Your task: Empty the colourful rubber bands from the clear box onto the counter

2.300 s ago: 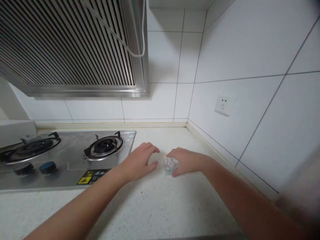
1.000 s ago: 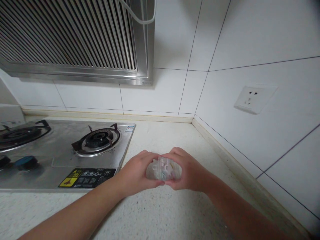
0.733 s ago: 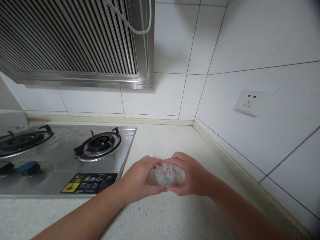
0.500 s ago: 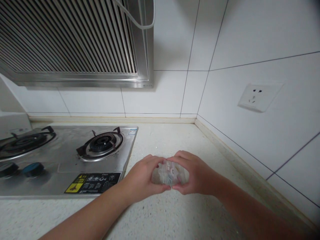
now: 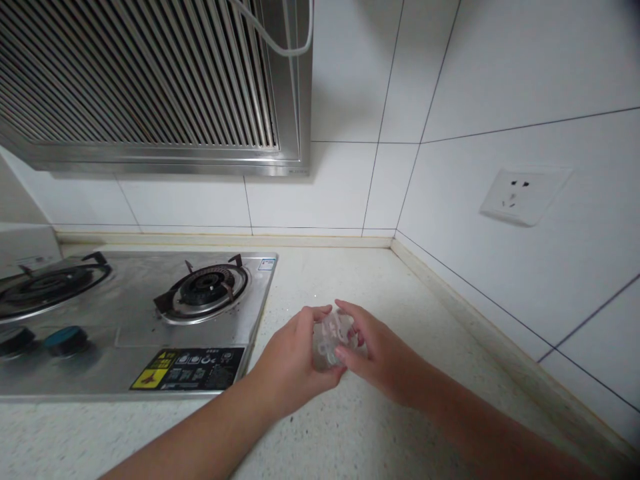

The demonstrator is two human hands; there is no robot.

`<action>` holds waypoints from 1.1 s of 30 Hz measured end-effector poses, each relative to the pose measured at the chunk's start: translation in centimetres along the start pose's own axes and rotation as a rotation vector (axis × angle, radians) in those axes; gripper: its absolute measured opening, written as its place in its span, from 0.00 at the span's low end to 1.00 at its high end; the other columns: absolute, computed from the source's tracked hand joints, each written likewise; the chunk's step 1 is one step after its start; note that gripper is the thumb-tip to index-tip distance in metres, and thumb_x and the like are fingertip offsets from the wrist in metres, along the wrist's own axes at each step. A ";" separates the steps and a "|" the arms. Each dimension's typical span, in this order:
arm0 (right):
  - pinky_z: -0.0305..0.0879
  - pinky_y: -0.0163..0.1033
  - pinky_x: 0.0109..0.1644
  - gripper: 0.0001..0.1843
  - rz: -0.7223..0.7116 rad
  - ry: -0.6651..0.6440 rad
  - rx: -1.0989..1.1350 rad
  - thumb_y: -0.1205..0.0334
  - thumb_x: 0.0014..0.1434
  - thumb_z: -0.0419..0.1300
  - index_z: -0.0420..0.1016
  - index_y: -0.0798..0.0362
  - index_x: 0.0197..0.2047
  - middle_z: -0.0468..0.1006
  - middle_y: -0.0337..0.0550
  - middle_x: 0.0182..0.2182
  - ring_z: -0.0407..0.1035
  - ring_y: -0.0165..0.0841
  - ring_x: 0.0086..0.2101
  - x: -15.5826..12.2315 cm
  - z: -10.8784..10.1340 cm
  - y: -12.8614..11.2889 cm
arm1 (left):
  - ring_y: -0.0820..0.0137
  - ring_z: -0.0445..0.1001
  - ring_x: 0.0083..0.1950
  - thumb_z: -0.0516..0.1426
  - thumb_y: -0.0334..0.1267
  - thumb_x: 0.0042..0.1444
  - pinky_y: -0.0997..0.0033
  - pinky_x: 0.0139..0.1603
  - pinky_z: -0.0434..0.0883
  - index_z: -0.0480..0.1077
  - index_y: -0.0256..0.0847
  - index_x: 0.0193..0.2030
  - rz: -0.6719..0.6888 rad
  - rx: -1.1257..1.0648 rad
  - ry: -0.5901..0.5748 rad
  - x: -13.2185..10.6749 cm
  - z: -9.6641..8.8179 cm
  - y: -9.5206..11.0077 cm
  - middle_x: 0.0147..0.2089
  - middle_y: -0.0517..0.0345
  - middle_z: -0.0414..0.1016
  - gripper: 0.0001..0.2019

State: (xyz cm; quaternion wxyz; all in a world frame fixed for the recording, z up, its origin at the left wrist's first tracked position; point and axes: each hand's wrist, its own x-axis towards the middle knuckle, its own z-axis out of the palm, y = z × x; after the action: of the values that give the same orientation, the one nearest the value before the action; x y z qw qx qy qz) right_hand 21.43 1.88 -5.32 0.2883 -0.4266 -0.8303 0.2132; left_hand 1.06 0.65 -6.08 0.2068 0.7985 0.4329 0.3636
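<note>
Between my two hands is a small clear plastic item [image 5: 329,340] with faint pinkish markings; whether it is a lidded box or a wrapped packet I cannot make out. My left hand [image 5: 296,353] curls around its left side, fingers behind and thumb in front. From the right, my right hand [image 5: 377,353] grips it, thumb laid across the front and fingers partly hidden behind. Below them is the pale speckled countertop [image 5: 320,433]; whether the item touches it cannot be seen.
A steel gas stove [image 5: 135,333] with two burners, knobs and a black-and-yellow label is to the left. Above hangs a range hood [image 5: 165,160] with a white cable [image 5: 280,48]. A socket [image 5: 523,197] is on the right tiled wall.
My right thumb has risen from the item's lower edge onto its front face. The hands have shifted around the item, and it appears slightly turned. The view has moved a little.
</note>
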 end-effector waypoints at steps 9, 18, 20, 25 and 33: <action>0.70 0.52 0.52 0.44 0.005 0.077 0.065 0.61 0.50 0.68 0.55 0.54 0.67 0.71 0.56 0.55 0.70 0.43 0.49 0.0 1.3 0.1 | 0.55 0.64 0.64 0.62 0.30 0.43 0.51 0.64 0.65 0.51 0.39 0.67 0.137 0.104 0.006 0.0 0.6 -0.5 0.64 0.43 0.64 0.43; 0.74 0.50 0.48 0.48 -0.015 0.111 0.118 0.60 0.45 0.72 0.57 0.54 0.66 0.72 0.56 0.53 0.72 0.40 0.43 0.3 1.6 0.7 | 0.55 0.60 0.68 0.64 0.31 0.44 0.51 0.68 0.61 0.53 0.39 0.68 0.129 0.139 -0.037 0.1 0.4 -1.1 0.68 0.43 0.61 0.43; 0.74 0.49 0.48 0.48 -0.029 0.116 0.114 0.61 0.45 0.72 0.57 0.54 0.66 0.72 0.55 0.53 0.72 0.40 0.44 0.4 1.6 0.9 | 0.55 0.60 0.68 0.64 0.31 0.45 0.50 0.69 0.61 0.53 0.40 0.68 0.130 0.129 -0.031 0.1 0.3 -1.0 0.68 0.43 0.60 0.43; 0.67 0.54 0.59 0.49 -0.191 0.093 0.060 0.65 0.46 0.71 0.53 0.51 0.68 0.67 0.55 0.59 0.67 0.44 0.55 0.2 0.9 1.1 | 0.54 0.54 0.72 0.68 0.36 0.46 0.47 0.71 0.58 0.47 0.45 0.71 0.163 0.040 -0.073 0.1 -0.4 -1.0 0.72 0.43 0.52 0.49; 0.61 0.51 0.64 0.45 -0.346 -0.026 -0.011 0.71 0.49 0.67 0.54 0.49 0.67 0.64 0.53 0.59 0.61 0.43 0.59 0.3 -0.7 0.2 | 0.53 0.64 0.66 0.72 0.40 0.42 0.47 0.62 0.67 0.45 0.50 0.72 0.114 -0.137 -0.165 0.3 -1.4 -2.1 0.69 0.43 0.59 0.54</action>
State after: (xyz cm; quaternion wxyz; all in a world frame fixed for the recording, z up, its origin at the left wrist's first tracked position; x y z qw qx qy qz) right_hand 21.88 2.27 -4.85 0.3075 -0.2763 -0.8961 0.1613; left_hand -1.03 2.07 -6.41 0.2748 0.8331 0.3422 0.3366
